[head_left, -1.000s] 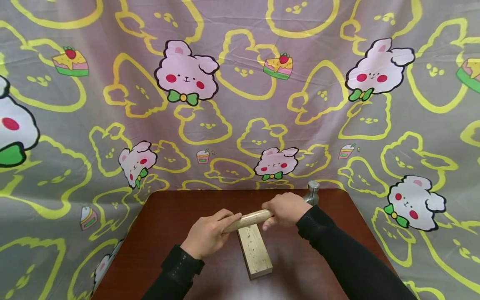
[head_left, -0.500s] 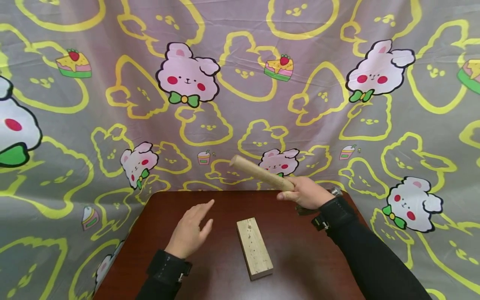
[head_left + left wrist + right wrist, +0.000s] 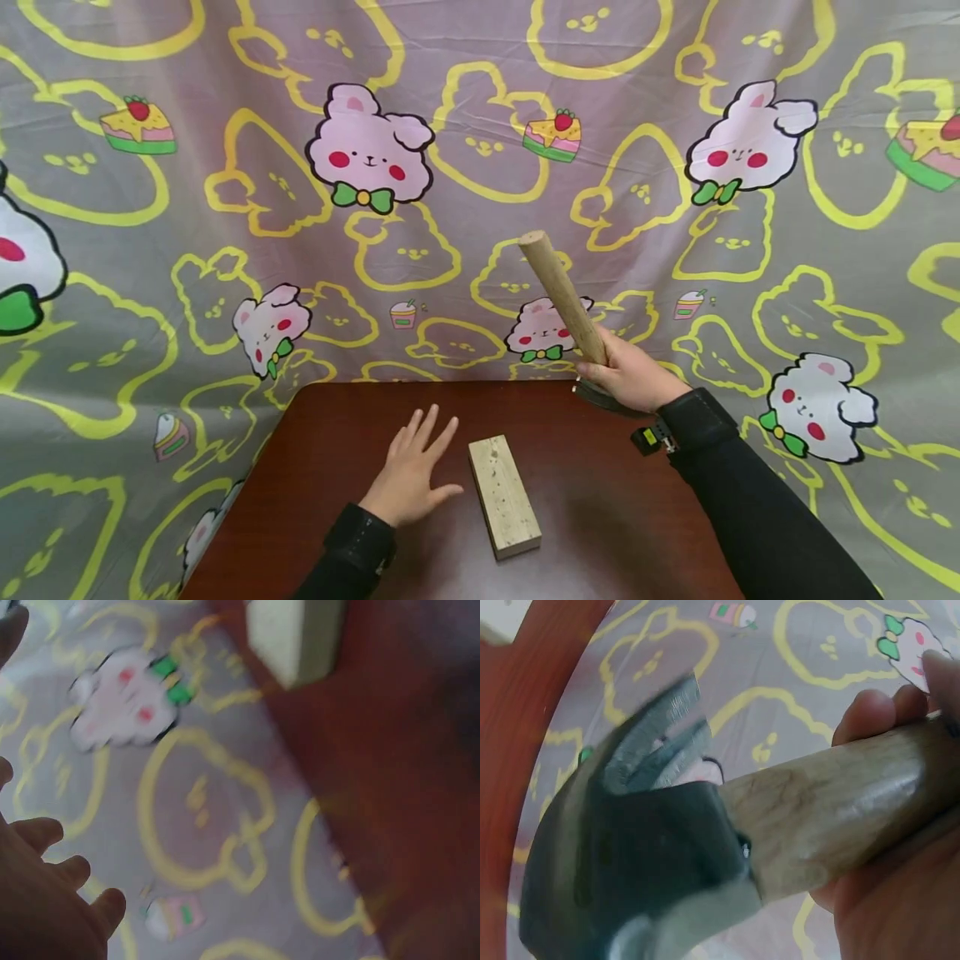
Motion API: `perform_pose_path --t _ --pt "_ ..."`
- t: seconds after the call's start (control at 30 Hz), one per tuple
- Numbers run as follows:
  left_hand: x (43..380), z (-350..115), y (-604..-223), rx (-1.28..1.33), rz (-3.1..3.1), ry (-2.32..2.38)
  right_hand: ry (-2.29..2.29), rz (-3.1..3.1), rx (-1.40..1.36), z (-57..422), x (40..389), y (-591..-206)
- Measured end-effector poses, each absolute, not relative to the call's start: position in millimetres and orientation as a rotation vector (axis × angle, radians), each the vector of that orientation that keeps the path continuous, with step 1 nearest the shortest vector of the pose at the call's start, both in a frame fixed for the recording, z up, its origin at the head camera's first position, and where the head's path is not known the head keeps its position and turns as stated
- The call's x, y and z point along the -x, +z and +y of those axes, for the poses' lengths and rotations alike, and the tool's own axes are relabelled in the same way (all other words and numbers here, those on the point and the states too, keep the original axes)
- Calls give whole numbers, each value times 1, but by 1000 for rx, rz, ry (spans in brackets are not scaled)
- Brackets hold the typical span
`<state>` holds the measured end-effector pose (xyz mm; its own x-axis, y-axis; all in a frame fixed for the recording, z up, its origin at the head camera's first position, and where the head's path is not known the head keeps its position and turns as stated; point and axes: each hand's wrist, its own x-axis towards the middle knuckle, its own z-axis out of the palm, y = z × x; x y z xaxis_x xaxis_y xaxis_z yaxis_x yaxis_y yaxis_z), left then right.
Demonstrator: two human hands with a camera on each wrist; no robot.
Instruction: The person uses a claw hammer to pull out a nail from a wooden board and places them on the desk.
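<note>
My right hand (image 3: pixel 630 373) grips a claw hammer by its wooden handle (image 3: pixel 564 296), close to the head. The handle's free end points up and away to the left, above the table's far edge. In the right wrist view the dark metal hammer head (image 3: pixel 637 847) and its forked claw fill the left side, with fingers (image 3: pixel 870 716) curled round the wood. My left hand (image 3: pixel 411 471) hangs with fingers spread and holds nothing, just left of a wooden block (image 3: pixel 506 496). Several small dark marks run along the block's top face.
The block lies on a dark red-brown table (image 3: pixel 337 433). Behind and on both sides hangs a grey-pink curtain (image 3: pixel 457 225) printed with yellow outlines and white rabbits, close beyond the table's far edge.
My left hand has let go of the hammer handle, dropped left, then spread its fingers nearer the block. The right hand has lifted the hammer to the right, swinging its handle end upward.
</note>
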<state>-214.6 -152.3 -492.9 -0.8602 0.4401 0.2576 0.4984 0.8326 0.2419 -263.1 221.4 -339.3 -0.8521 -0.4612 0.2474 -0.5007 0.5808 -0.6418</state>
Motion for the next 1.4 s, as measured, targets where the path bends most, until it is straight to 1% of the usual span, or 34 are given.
perform_pose_path --t 0.17,0.37,0.6,1.0,1.23,1.4 --pt "221 -135 -531 794 -2907 -367 1341 -2714 -819 219 258 -335" --pt "228 -125 -573 808 -2918 -287 1399 -2642 -824 216 251 -332" --pt "226 -115 -606 792 -2969 -156 1457 -2604 -822 215 245 -332" --pt "225 -102 -621 845 -2982 -181 1544 -2621 -855 212 246 -348" --pt "223 -92 -619 865 -2916 -146 1579 -2654 -839 205 246 -358" --pt "216 -85 -617 891 -2890 -87 1601 -2699 -838 196 246 -374"
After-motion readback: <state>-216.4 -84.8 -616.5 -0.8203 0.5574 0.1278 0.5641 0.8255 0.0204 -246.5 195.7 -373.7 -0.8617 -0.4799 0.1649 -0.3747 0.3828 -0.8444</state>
